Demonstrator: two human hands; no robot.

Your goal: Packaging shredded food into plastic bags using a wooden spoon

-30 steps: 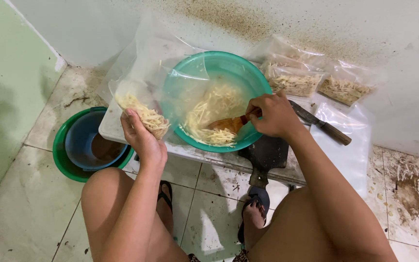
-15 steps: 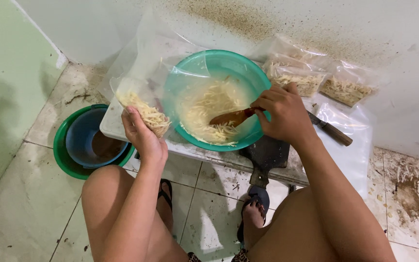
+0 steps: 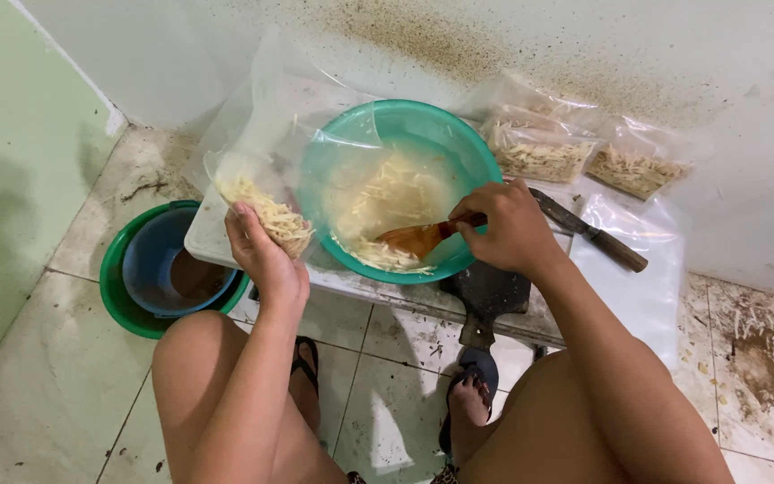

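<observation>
The left hand (image 3: 266, 255) is gripping the lower end of a clear plastic bag (image 3: 262, 152), its fingers clenched around a bunch of pale shredded strips (image 3: 266, 213) sitting in the bottom of the bag, while the bag's open top is leaning against the rim of a teal bowl (image 3: 400, 125). The right hand (image 3: 508, 229) is holding a wooden spoon (image 3: 418, 237) by its handle, fingers closed tight on it, and the spoon's blade is lying inside the bowl, touching more of the same pale shreds. The bowl is resting on a low white surface (image 3: 217, 246) set above the tiled floor. Behind the bowl, against the wall, filled bags (image 3: 539, 152) of shreds are lying side by side. A knife (image 3: 589, 231) with a brown handle is resting just beside the right hand, and a dark board (image 3: 485, 300) is lying under the wrist. To the left, a blue tub nested in a green tub (image 3: 123, 287) is standing on the floor.
</observation>
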